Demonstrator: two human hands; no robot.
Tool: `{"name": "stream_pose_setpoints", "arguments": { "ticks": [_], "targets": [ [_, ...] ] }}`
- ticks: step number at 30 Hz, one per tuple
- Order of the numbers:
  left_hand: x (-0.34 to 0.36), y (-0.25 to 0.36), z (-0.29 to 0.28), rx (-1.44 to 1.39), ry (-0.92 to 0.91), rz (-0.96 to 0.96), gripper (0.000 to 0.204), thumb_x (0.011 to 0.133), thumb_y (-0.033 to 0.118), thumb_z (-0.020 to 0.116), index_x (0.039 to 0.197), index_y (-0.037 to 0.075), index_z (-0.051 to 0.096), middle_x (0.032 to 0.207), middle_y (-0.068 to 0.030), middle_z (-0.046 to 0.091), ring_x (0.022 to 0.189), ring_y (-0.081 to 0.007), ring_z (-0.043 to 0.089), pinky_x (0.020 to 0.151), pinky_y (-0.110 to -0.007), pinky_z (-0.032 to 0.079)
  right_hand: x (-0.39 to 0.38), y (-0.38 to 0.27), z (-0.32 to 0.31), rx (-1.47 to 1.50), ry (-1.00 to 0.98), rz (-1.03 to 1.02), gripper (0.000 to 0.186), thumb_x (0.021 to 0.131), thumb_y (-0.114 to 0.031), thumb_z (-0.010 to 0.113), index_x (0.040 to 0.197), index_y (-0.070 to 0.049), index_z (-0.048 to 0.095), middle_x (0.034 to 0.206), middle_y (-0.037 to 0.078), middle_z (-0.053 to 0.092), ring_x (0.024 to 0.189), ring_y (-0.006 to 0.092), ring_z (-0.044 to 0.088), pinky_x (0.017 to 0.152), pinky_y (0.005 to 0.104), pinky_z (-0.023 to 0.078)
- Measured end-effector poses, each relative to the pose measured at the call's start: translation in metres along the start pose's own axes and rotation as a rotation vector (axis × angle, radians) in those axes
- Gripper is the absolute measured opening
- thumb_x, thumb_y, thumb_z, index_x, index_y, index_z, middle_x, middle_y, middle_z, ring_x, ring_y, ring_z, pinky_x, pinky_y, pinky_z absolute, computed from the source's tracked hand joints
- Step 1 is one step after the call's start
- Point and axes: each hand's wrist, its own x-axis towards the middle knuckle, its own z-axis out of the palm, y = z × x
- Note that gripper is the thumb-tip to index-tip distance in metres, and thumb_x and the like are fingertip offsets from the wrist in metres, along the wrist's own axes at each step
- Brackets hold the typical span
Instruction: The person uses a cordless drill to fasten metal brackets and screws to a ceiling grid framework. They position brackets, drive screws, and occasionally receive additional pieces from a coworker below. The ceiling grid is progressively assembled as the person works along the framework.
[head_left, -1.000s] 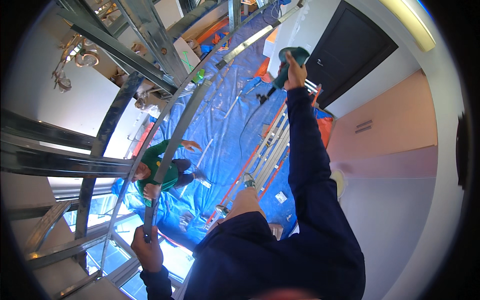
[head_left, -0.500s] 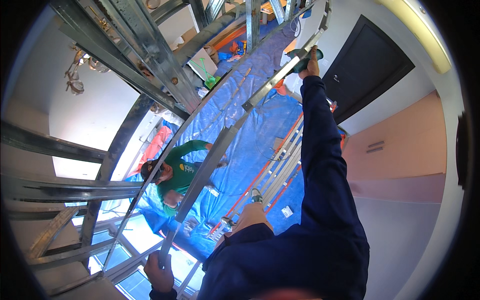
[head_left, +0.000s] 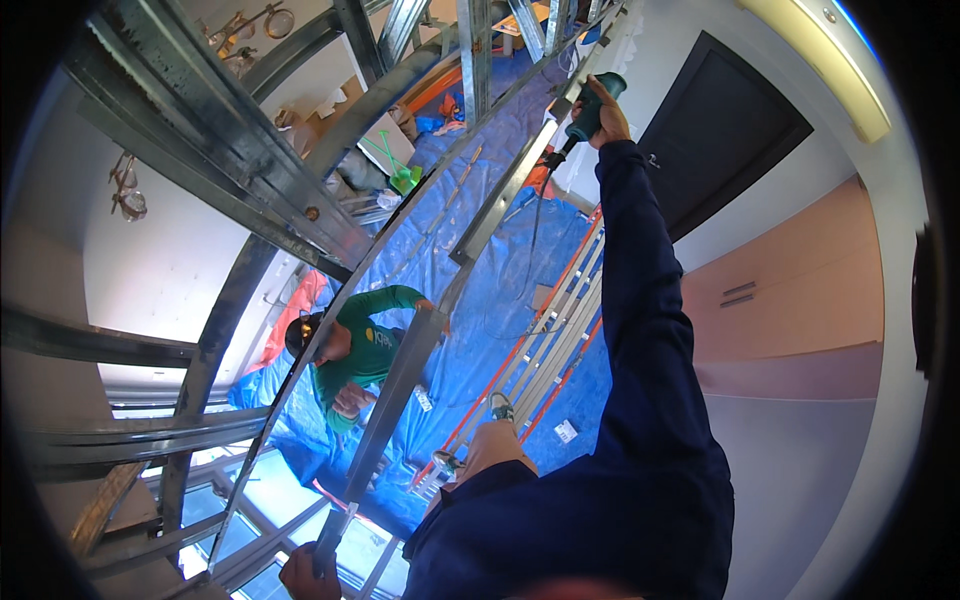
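My right hand (head_left: 612,128) is stretched far forward, its fingers wrapped round a dark green corded power tool, seemingly a drill (head_left: 596,106). The tool is beside a long curved metal rail (head_left: 505,195), its cord hanging below. At the lower left, my left hand (head_left: 308,574) grips a grey metal piece (head_left: 328,538) at the near end of the rail line. Between the hands, a wider grey metal channel (head_left: 396,402) lies along the same line. A co-worker in a green sleeve (head_left: 372,345) stands below, one hand close to the channel.
Metal studs and curved framing (head_left: 235,130) crowd the upper left. An orange-edged ladder (head_left: 545,335) stands under me, above a floor with a blue tarp (head_left: 490,300). A dark door (head_left: 715,130) is at the right, near a pale yellow curved fixture (head_left: 830,60). A green shovel (head_left: 403,175) lies farther off.
My right hand has tilted the power tool, and its body and cord now show more fully. My left hand has shifted slightly down and left. The co-worker's lower hand has moved nearer the channel.
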Motion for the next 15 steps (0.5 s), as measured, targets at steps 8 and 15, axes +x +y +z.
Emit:
{"name": "stream_pose_setpoints", "arguments": {
  "ticks": [8,15],
  "targets": [
    [0.002,0.026,-0.009,-0.012,0.054,-0.007,0.022,0.098,0.026,0.065,0.087,0.008,0.068,0.075,-0.0117,0.064,0.065,-0.034,0.061,0.059,-0.046,0.047,0.028,0.015,0.019,-0.074,-0.021,0.03,0.032,0.09,-0.035,0.081,0.1,-0.009,0.065,0.077,0.006,0.06,0.06,0.0171,0.059,0.058,0.0324,0.054],
    [0.005,0.03,-0.021,0.068,0.011,0.05,0.017,0.094,0.022,0.068,0.09,0.005,0.069,0.074,-0.0118,0.063,0.064,-0.0329,0.06,0.057,-0.046,0.046,0.038,0.017,0.049,-0.286,0.016,0.069,0.025,0.091,-0.03,0.079,0.099,-0.01,0.067,0.075,0.004,0.061,0.058,0.017,0.059,0.056,0.0322,0.053]
  ]
}}
